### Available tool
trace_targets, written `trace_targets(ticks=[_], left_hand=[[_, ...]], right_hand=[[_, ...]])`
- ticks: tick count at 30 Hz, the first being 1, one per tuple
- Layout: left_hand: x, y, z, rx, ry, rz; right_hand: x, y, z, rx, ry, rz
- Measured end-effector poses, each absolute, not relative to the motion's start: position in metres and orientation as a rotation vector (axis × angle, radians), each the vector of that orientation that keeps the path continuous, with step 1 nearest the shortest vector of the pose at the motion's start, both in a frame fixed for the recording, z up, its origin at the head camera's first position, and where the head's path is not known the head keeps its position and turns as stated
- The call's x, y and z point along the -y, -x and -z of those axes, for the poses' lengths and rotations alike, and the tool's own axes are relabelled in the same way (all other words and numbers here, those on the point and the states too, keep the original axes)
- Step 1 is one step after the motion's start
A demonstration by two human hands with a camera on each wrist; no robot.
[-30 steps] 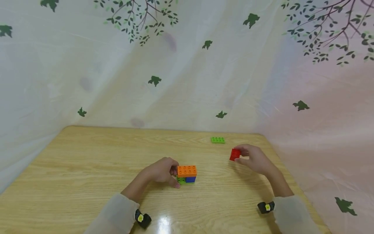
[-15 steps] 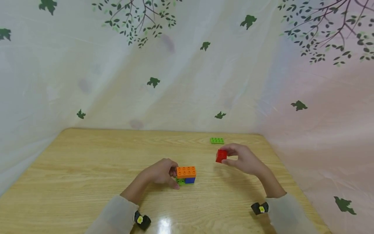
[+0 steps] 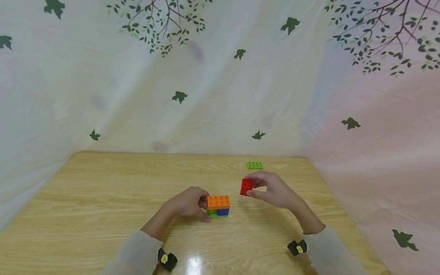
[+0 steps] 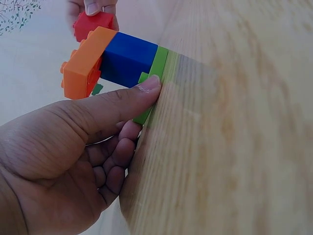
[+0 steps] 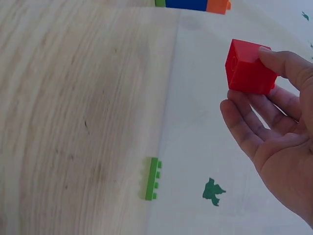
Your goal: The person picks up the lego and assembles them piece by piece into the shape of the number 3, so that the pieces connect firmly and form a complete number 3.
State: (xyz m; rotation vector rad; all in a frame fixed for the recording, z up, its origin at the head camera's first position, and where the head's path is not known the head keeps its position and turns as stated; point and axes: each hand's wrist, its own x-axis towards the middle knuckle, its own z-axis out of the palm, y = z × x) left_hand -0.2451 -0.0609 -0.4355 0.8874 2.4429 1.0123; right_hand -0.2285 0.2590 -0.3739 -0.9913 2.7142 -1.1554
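Note:
In the head view my left hand (image 3: pixel 189 202) pinches the left end of a thin green brick (image 4: pixel 159 61) that lies on the table. On that green base sits a blue brick (image 4: pixel 129 56), topped by an orange brick (image 3: pixel 218 201) whose left part overhangs the base. My right hand (image 3: pixel 273 189) holds a red brick (image 5: pixel 250 67) between thumb and fingers, raised above the table. The red brick is to the right of the stack and apart from it; its studs point toward the palm side in the right wrist view.
Toward the table's back edge lies a second thin green brick (image 3: pixel 254 165), studs up. The wooden table (image 3: pixel 113 179) meets a pale cloth (image 3: pixel 137 95) printed with leaves, which hangs behind it and along the sides.
My right hand has carried the red brick leftward, closer to the stack. The left hand and the stack have stayed almost where they were.

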Motion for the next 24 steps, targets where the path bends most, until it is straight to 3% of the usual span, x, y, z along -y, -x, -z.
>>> trace_targets(ticks=[24], left_hand=[[0.061, 0.249, 0.438, -2.446, -0.888, -1.019]], right_hand=[[-0.223, 0.218, 0.382, -2.541, 1.210, 1.258]])
